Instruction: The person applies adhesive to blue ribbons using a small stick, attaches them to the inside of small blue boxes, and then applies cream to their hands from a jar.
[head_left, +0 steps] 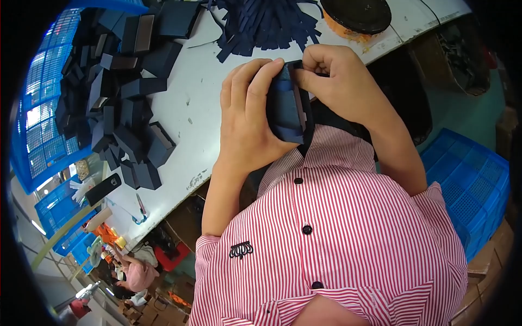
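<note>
"What are the hands doing with the box?"

"The left hand (242,117) holds the small dark blue box (284,108), fingers wrapped over one long side, thumb near the close end. The right hand (348,81) has its thumb and fingers drawn together at the far corner; I can't tell what they pinch, if anything."

"How would it handle?"

"Light and fairly stiff, I'd guess, like card. The smooth faces might slip a little, and a hard squeeze could dent a wall. Hold it by the long sides, clear of the soft-looking bands (288,131) across it."

"And around it?"

"It's held up near the edge of the tabletop (201,108). Just beyond the box lies a bundle of dark blue strips (263,27); to the right of those, a black round thing (359,13) with orange beneath."

"Left of the box?"

"A loose heap of dark boxes (130,111), then a blue basket (41,119). Scissors (142,209) lie nearer the wearer than the heap."

"Anything in the way?"

"Mostly the fingers, which hide the far corner. The strips crowd the space beyond; the heap is well apart."
</note>
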